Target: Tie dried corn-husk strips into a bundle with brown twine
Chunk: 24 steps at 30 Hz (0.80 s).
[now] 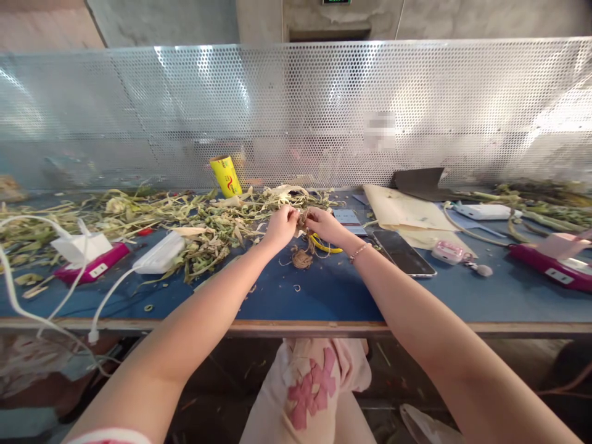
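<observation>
Over the middle of the blue table, my left hand (pixel 282 227) and my right hand (pixel 324 224) meet with fingertips pinched. Between them is a small tangle of brown twine (pixel 303 219), and both hands are closed on it. Just below lies a loose ball of brown twine (pixel 301 259) with stray strands. Beside it, partly under my right hand, is a yellow curved handle (pixel 327 246); the rest of that tool is hidden. Dried stalks and leaves (pixel 215 237) are heaped left of and behind my hands.
A yellow cardboard tube (pixel 226 176) leans at the back. On the right are a dark phone (pixel 402 253), a pink case (pixel 446 251), beige paper (pixel 402 209) and a magenta power strip (pixel 552 264). White chargers with cables (pixel 160 253) lie left. A perforated metal screen (pixel 296 111) closes the rear.
</observation>
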### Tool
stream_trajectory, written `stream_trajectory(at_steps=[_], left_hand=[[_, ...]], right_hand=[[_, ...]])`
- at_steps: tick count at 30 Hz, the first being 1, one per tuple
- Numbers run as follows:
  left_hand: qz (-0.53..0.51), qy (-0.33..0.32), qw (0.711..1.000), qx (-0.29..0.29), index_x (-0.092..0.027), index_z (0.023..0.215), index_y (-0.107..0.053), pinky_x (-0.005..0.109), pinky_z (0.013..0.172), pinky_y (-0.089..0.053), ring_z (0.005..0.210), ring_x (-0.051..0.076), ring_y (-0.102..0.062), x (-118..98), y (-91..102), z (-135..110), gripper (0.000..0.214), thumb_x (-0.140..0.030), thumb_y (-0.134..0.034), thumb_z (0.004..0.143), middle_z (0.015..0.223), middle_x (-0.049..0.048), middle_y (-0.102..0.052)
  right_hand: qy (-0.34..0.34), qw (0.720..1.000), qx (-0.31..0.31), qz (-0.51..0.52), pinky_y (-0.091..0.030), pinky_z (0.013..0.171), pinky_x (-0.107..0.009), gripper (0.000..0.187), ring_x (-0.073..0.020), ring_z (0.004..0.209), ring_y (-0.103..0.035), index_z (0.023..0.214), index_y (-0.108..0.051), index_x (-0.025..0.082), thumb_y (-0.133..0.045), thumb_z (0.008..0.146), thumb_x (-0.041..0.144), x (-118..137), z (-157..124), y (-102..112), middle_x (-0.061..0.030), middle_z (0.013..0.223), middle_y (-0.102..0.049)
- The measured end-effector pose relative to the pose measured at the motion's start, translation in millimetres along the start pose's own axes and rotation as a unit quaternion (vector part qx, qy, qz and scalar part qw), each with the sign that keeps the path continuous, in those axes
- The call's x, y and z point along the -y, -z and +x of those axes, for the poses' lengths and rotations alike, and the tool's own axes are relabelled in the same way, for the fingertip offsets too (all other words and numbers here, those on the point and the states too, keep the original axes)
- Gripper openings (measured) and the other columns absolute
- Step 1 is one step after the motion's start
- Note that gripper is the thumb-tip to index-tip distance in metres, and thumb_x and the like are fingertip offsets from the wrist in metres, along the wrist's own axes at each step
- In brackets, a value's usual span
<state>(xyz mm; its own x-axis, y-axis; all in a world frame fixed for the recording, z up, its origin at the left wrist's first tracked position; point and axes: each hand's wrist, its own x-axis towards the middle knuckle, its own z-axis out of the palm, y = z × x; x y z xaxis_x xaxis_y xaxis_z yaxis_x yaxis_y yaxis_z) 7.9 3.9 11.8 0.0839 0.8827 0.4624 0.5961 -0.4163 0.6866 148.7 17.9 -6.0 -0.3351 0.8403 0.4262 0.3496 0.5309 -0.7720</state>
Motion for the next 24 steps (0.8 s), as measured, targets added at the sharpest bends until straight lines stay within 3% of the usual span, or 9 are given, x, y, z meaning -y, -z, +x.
stream_trajectory(at_steps=[8,16,24], left_hand=[[-0.226,0.105,0.967,0.042,-0.016,0.065,-0.047,0.027,0.06,-0.044,0.052,0.01,-0.05,4.1,-7.7,4.1,0.016,-0.018,-0.048,0.08,0.057,-0.0015,-0.05],[-0.223,0.08,0.969,0.072,-0.015,0.064,-0.05,0.026,0.06,-0.043,0.051,0.008,-0.049,-1.8,-3.0,-1.4,0.013,-0.016,-0.054,0.076,0.057,-0.0028,-0.051],[-0.274,0.081,0.956,0.072,-0.014,0.063,-0.049,0.025,0.061,-0.043,0.052,0.007,-0.05,0.1,-2.5,-0.9,0.014,-0.017,-0.057,0.074,0.056,-0.0037,-0.051]], right_hand=[[-0.023,0.999,-0.008,0.038,-0.039,0.055,-0.023,0.004,-0.0092,0.057,-0.044,0.067,-0.047,0.018,-0.045,0.064,0.02,4.9,-0.7,4.9,0.003,0.062,-0.048],[-0.007,0.999,0.014,0.031,-0.042,0.056,-0.025,0.004,-0.01,0.057,-0.046,0.067,-0.048,0.018,-0.047,0.065,0.021,-0.4,-0.3,7.2,0.0029,0.061,-0.048],[-0.026,0.999,-0.014,0.044,-0.043,0.057,-0.025,0.005,-0.011,0.059,-0.049,0.066,-0.05,0.018,-0.05,0.065,0.022,1.2,-1.0,8.2,0.0017,0.062,-0.052]])
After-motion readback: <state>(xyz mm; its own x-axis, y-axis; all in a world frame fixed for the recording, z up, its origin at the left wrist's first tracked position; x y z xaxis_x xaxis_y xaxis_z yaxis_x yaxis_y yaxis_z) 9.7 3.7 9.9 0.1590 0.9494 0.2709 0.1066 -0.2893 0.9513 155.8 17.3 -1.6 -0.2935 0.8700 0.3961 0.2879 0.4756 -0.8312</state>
